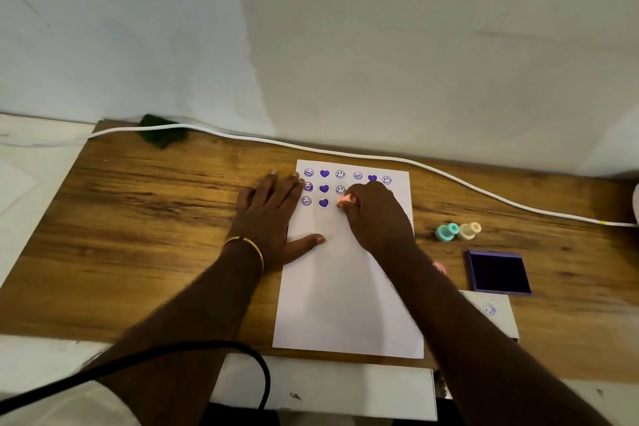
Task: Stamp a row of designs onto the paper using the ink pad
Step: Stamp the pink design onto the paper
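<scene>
Right hand pinches pink stamp down on paper, third row, beside heart. Left hand flat, fingers straight, pinning paper edge. Risk: stamp tilts or slides, print smudges; paper shifts, row skews. Pad well right.

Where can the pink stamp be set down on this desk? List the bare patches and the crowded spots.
Free: bare wood left of the left hand, from the white cable to the front edge; and wood between the paper and the ink pad. Crowded: around the teal stamp and cream stamp, and the stamped rows under the right hand.
</scene>
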Motion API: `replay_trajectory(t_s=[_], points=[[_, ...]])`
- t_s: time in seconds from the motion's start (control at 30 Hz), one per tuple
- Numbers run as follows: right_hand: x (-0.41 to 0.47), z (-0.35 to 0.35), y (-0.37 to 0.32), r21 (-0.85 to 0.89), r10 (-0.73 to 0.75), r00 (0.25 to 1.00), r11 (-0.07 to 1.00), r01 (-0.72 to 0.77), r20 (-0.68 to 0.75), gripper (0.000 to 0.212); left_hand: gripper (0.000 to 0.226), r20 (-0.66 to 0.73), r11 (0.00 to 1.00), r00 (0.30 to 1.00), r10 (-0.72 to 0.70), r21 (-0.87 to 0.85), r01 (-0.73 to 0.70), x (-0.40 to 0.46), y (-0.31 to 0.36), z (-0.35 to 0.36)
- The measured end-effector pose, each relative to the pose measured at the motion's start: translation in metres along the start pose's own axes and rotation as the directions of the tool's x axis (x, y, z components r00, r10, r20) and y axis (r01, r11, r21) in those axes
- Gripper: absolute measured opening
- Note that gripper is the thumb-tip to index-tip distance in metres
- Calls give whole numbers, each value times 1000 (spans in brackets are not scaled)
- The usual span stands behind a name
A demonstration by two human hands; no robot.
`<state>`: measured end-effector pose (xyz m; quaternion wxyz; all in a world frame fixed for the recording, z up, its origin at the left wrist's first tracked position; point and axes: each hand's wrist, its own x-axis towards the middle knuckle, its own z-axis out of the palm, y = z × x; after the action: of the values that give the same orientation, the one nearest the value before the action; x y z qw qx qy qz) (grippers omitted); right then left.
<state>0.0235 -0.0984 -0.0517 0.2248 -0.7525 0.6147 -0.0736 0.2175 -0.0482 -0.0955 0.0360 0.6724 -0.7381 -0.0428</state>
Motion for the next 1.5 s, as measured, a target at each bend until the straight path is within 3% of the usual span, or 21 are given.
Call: replay_trajectory(t_s=[0.63, 0.97, 1.3, 1.5], points=[[-3, 5, -15, -206, -48, 997, 978, 36, -54, 30, 100, -12, 1000, 1000, 13, 11, -13, -1, 0, 1], [3, -1, -31, -293, -40, 999, 955, 44, 21, 29, 101, 1, 1000, 1000, 3, 19, -3, 2, -2, 6], [-1, -6, -37, -298, -26, 999, 954, 31, 23, 29, 101, -9, 1000, 1000, 16, 16, -16, 0, -2, 3], [-1, -6, -37, -203, 51, 999, 978, -48, 6, 33, 100, -9, 1000, 1000, 17, 24, -16, -1, -2, 4]])
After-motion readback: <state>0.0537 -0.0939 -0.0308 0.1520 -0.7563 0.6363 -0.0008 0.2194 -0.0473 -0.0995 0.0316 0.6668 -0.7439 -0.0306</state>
